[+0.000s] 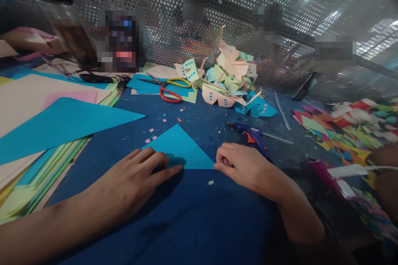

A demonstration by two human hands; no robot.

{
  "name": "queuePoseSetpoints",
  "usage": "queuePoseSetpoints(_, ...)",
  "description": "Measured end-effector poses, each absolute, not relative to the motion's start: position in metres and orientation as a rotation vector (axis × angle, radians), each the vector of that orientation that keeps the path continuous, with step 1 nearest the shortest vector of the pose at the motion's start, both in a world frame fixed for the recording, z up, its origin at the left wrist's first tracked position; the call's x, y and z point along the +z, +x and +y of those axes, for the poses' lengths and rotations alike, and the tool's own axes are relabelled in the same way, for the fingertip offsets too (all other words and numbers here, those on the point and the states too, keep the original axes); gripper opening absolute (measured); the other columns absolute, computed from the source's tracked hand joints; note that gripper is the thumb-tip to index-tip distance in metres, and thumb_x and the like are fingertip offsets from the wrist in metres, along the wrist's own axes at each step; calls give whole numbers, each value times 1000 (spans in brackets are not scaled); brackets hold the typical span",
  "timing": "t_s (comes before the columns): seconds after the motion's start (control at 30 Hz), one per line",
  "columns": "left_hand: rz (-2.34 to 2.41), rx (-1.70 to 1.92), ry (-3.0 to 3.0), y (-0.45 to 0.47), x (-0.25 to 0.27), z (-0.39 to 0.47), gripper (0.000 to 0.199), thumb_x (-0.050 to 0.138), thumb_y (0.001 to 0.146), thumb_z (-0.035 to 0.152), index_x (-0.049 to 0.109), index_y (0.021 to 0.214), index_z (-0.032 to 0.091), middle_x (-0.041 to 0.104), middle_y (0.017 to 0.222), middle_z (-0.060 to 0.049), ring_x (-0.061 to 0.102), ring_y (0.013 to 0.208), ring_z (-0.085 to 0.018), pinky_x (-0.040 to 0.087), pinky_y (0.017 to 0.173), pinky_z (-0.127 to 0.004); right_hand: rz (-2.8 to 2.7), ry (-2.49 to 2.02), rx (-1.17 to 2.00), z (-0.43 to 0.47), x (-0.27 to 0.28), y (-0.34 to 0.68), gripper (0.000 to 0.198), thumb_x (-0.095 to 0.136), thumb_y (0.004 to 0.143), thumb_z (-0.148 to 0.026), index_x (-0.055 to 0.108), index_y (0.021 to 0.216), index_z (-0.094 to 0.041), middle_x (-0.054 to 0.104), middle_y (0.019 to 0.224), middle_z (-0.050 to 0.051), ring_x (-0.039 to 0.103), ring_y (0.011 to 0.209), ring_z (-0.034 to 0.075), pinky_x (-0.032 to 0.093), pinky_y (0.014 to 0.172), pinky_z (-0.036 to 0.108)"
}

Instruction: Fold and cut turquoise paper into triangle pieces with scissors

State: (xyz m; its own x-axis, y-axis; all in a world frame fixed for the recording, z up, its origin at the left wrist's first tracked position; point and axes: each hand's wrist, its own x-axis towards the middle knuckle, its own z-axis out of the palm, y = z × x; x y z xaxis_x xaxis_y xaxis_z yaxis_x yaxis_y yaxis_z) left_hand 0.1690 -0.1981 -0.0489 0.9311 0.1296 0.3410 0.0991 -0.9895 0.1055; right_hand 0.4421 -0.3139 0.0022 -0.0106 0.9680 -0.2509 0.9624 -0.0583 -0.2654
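A blue sheet of paper [182,149], folded to a triangle, lies on the dark blue table with its point away from me and its straight edge toward me. My left hand [139,169] rests over its left part, fingers loosely bent and thumb stretched along the near edge; it covers the left corner. At the right corner, my right hand [245,167] is closed, thumb and index finger pinching the paper's tip. Just beyond the right hand lies a purple glue gun [253,132] with an orange trigger.
Stacked coloured paper [59,174] fills the left, topped by a larger blue sheet [68,126]. Scissors [166,87] with red and yellow handles lie behind. Folded paper pieces [226,78] are heaped near the perforated metal panel [161,20]. Paper scraps [336,128] cover the right side.
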Motion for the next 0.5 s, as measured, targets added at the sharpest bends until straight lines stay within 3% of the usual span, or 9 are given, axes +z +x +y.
queuePoseSetpoints(0.5,184,550,2984,169,-47,-199,49,49,90,6,62,133,25,65,103,-8,55,83,-21,49,73,-33,-2164,-2149,568,-320,4,449,17,56,92,-19,50,77,-21,60,81,0,53,75,15,34,65,30)
